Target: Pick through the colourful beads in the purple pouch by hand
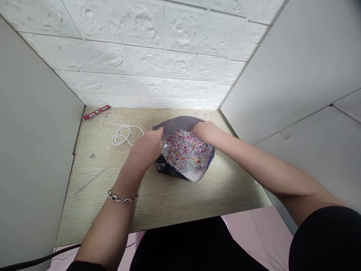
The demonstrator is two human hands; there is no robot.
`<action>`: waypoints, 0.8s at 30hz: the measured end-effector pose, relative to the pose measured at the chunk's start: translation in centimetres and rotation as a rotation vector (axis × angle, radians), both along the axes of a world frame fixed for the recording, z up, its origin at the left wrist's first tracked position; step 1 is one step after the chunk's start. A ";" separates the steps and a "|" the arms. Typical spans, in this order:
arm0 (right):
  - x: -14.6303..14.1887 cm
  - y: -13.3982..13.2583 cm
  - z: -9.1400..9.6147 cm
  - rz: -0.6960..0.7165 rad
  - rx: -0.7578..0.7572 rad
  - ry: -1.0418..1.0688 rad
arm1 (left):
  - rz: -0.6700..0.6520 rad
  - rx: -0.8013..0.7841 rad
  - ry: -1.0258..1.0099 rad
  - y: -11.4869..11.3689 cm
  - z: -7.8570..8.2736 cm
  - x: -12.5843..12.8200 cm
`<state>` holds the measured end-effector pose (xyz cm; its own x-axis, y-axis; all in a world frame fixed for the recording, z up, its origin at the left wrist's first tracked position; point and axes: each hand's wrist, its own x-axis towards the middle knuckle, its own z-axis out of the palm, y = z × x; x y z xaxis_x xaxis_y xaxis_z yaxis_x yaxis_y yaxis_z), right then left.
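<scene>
A dark blue bag (169, 170) lined with silver stands open on the wooden desk (158, 203), filled with small pink and multicoloured beads (184, 152). My left hand (149, 145) pinches the bag's left rim. My right hand (205, 131) grips the far right rim and holds the opening apart. A chain bracelet (122, 197) circles my left wrist.
A string of white beads (122, 134) lies coiled left of the bag. A red packet (96, 112) sits in the far left corner. A thin clear strip (90, 181) and small metal bits (91, 156) lie on the left. White panels wall both sides, a brick-pattern wall (146, 56) the back.
</scene>
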<state>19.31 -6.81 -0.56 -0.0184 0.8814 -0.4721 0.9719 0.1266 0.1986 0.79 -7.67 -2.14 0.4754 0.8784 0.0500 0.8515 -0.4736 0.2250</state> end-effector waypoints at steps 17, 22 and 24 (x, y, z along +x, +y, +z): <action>1.5 0.7 -2.0 0.048 0.030 -0.061 | 0.001 0.003 0.028 0.0 0.1 0.0; 2.2 1.4 -2.5 0.039 0.018 -0.047 | -0.012 0.020 0.039 0.0 0.1 0.0; 2.4 1.6 -2.5 0.032 0.014 -0.042 | 0.000 0.017 0.039 0.0 0.0 0.0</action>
<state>21.69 -5.22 -3.10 -0.0268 0.8871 -0.4609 0.9583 0.1540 0.2407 0.82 -7.64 -2.10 0.4770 0.8777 0.0465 0.8595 -0.4769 0.1840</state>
